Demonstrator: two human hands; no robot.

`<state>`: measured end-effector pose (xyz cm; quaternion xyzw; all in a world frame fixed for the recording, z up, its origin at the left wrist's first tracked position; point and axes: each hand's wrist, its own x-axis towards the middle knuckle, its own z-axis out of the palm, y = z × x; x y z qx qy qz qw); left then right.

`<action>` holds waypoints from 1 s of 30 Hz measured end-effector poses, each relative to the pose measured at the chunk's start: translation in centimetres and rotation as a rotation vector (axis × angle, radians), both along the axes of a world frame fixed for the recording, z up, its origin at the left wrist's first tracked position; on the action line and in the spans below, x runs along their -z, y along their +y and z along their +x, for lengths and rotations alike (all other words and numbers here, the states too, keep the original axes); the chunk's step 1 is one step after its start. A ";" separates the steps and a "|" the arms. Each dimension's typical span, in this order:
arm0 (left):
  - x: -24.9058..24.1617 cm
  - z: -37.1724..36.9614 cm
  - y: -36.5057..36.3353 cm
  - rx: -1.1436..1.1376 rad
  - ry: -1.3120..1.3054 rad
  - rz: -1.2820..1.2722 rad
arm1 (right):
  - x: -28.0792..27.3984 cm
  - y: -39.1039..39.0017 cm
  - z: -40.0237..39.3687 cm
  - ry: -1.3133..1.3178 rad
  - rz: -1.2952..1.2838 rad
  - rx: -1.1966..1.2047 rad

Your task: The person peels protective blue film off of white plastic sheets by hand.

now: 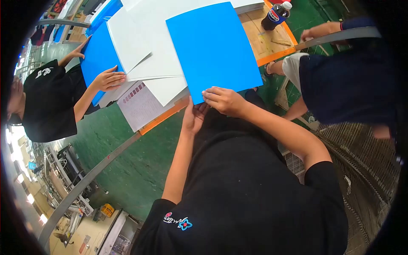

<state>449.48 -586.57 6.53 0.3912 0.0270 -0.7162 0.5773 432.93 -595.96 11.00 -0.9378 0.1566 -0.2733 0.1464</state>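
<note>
A large blue sheet (214, 51) lies tilted before me, its near edge at my hands. My left hand (195, 117) is closed at the near left corner, thumb upright by the edge and fingers partly hidden beneath. Over the near edge, my right hand (224, 101) grips the sheet with its fingers curled on the blue face. White sheets (146, 51) overlap loosely to the left, some with lifted corners. Below them a printed sheet (142, 106) hangs at the table's edge.
On the left a co-worker in a black shirt (46, 100) handles another blue sheet (97, 59). A cola bottle (275, 17) stands on the orange-edged wooden table (255, 32). Another person in dark clothing (340, 85) is at the right. A grey metal bar (97, 170) runs lower left.
</note>
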 end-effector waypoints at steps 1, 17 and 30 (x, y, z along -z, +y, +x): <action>-0.1 -0.1 0.0 0.002 -0.008 0.011 | -0.3 0.0 -0.1 0.009 0.020 -0.002; -13.8 0.5 -0.6 -0.038 -0.422 -0.206 | -10.1 -1.9 1.6 -0.188 -0.093 0.042; -14.8 -0.8 -0.9 -0.203 -0.133 -0.121 | -11.0 -1.9 1.9 -0.250 0.300 0.053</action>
